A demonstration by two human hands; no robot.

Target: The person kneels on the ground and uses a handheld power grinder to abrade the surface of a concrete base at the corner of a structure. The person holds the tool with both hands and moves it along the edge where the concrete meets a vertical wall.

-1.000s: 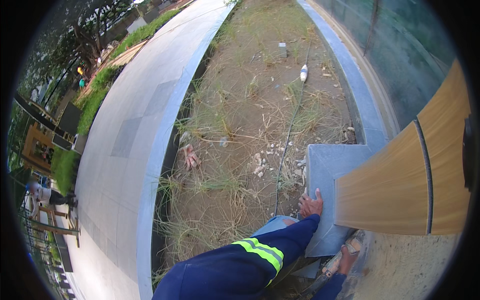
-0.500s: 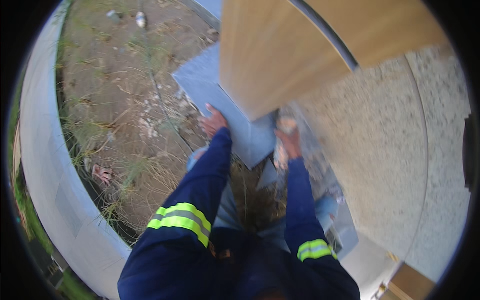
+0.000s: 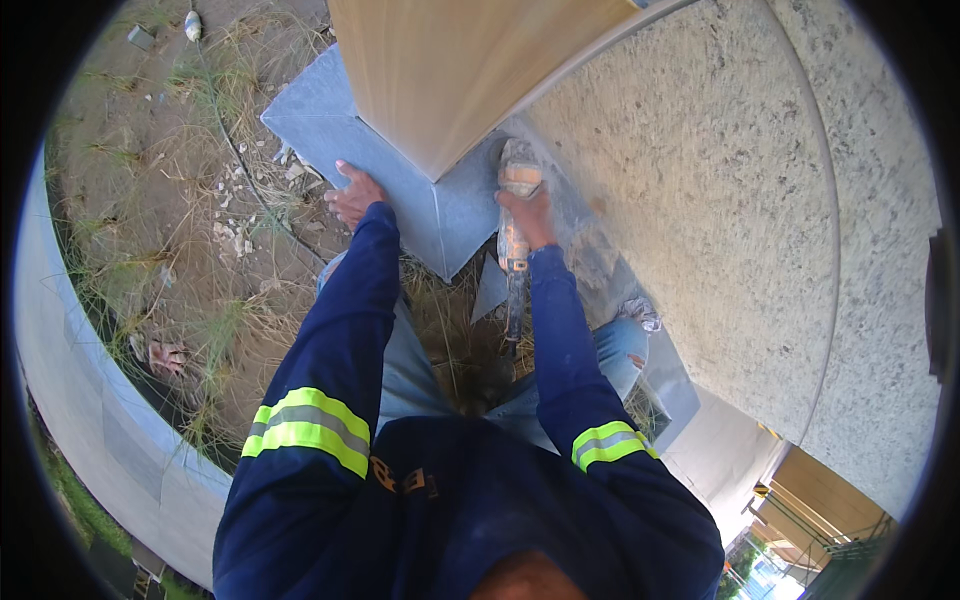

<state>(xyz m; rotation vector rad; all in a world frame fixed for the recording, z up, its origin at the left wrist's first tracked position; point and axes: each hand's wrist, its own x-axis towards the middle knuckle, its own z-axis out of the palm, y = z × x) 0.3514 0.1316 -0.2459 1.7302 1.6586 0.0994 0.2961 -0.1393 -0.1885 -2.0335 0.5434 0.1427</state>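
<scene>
My right hand [image 3: 531, 217] is closed round the body of a dusty orange power tool that looks like an angle grinder [image 3: 515, 247]. Its head meets the right-hand face of the grey stone slabs, and its dark rear end and cord point back toward me. Any disc is hidden. Fingers spread, my left hand [image 3: 357, 196] rests at the left edge of the grey slab cladding [image 3: 405, 185], holding nothing. That cladding wraps the foot of a tan, sharp-cornered column [image 3: 430, 90]. A loose pointed grey slab piece [image 3: 488, 291] leans below the corner.
A rough speckled concrete surface [image 3: 700, 200] fills the right side. On the left lie dry soil, grass and stone chips [image 3: 235, 235], with a cable [image 3: 240, 165] running across. A pale curved kerb [image 3: 110, 445] borders the soil. My jeans-clad knees flank the tool.
My view has shifted, so the column, slabs and both hands appear farther left and higher. The right hand keeps its grip on the grinder; the left stays at the slab's edge.
</scene>
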